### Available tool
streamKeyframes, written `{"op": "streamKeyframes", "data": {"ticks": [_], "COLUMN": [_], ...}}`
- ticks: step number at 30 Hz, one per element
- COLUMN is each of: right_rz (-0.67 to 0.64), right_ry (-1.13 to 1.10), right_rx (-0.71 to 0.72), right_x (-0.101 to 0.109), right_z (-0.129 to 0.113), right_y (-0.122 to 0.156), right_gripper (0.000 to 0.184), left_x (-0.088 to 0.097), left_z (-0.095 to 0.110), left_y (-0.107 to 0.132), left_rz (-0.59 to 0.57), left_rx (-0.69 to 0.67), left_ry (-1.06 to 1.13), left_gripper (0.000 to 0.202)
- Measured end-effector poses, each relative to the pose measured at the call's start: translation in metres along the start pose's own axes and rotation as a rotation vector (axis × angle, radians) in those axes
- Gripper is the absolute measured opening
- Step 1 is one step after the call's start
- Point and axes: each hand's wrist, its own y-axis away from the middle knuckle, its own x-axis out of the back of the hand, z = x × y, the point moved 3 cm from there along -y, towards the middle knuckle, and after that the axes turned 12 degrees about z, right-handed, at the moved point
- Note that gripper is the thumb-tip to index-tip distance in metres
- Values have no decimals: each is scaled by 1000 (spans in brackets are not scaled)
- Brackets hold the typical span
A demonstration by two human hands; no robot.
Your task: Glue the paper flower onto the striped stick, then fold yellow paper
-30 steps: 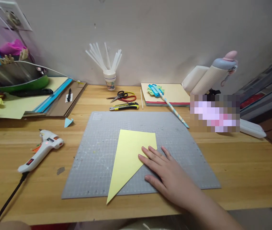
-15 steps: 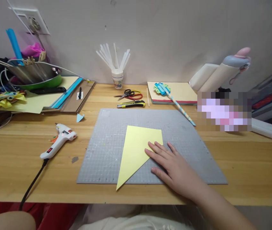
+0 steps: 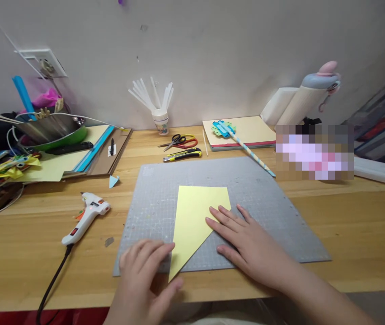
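A folded yellow paper (image 3: pixel 195 216), shaped like a long kite with its point toward me, lies on a grey cutting mat (image 3: pixel 267 207). My right hand (image 3: pixel 246 243) rests flat on the mat, its fingers spread and pressing the paper's right edge. My left hand (image 3: pixel 143 282) sits at the mat's near left corner, fingers slightly apart, its thumb and fingertips beside the paper's pointed tip. It holds nothing.
A white glue gun (image 3: pixel 86 216) with a black cord lies to the left. Scissors (image 3: pixel 179 141) and a yellow utility knife (image 3: pixel 182 155) lie behind the mat, near a cup of glue sticks (image 3: pixel 160 119). Paper stacks (image 3: pixel 243 131), a bowl (image 3: pixel 55 131) and clutter line the back.
My left hand has come up from below onto the mat's near left corner, next to the paper's tip. My right hand stays pressed on the paper. The view has tilted slightly.
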Motion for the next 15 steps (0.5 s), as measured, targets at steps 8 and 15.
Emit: {"op": "streamKeyframes", "data": {"ticks": [8,15], "right_rz": [61,266], "right_ry": [33,82], "right_rx": [-15,-5], "right_x": [2,5], "right_z": [-10,-28], "right_y": [-2,-7], "right_gripper": [48,37], "left_x": [1,4], "left_z": [5,31], "left_y": [10,-11], "left_rz": [112,465], "left_rx": [-232,-389], "left_ry": [-27,71], "left_gripper": [20,15]}}
